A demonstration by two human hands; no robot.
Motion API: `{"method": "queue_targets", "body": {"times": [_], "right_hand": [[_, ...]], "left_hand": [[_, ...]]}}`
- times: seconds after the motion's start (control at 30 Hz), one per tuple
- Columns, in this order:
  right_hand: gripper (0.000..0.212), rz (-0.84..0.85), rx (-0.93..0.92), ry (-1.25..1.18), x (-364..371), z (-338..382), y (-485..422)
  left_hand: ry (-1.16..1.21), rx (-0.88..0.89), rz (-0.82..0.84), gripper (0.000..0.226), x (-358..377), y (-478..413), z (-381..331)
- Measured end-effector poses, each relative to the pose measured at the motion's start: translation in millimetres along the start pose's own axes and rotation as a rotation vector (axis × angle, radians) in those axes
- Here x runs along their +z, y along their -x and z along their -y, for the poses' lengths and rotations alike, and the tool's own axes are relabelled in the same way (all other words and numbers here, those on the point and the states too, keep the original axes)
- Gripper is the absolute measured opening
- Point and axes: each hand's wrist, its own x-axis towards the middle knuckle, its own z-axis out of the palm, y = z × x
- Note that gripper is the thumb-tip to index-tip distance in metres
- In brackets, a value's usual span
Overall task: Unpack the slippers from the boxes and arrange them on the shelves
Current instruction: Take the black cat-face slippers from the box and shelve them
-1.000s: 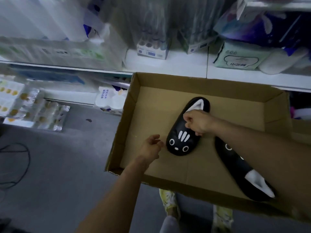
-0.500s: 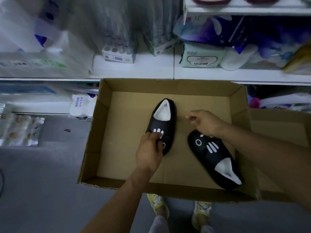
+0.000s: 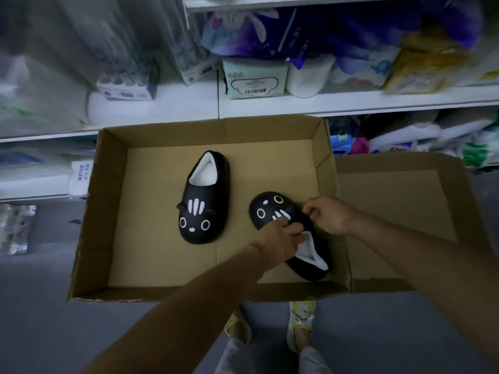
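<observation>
Two black slippers with white cat faces and white lining lie in an open cardboard box on the floor. One slipper rests alone in the middle of the box, toe towards me. The other slipper lies at the box's right side, toe pointing away to the left. My left hand grips its upper at the opening, fingers curled over the edge by the white lining. My right hand pinches the same slipper's right edge.
White shelves run behind the box, stocked with tissue packs and wrapped paper goods. A cardboard flap or second box lies to the right. My feet stand on the grey floor just in front of the box.
My left hand left the middle slipper and moved right onto the second slipper. My right hand now pinches that slipper too. The view shifted, so the box sits more centrally.
</observation>
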Motion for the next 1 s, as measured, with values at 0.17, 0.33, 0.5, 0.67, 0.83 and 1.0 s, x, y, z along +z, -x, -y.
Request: {"method": "queue_targets", "body": {"times": [0.17,0.33,0.5,0.67,0.83,1.0], "right_hand": [[0.030,-0.132,-0.001,-0.140,-9,2,14],[0.026,-0.263,0.020,-0.311,-47,11,29],[0.023,-0.287,0.055,-0.337,-67,20,27],[0.017,-0.239,0.012,-0.323,-61,59,19],[0.019,-0.166,-0.085,-0.229,-31,131,3],[0.019,-0.048,-0.160,-0.174,16,195,-24]], "left_hand": [[-0.001,0.046,0.049,0.016,-25,-9,3],[0.095,-0.031,0.143,0.027,-41,-2,11],[0.401,-0.245,0.087,0.030,-71,44,6],[0.671,-0.610,-0.144,0.026,-88,116,23],[0.849,-1.048,-0.062,0.033,-53,200,70],[1.145,-1.356,0.126,0.040,42,238,124]]}}
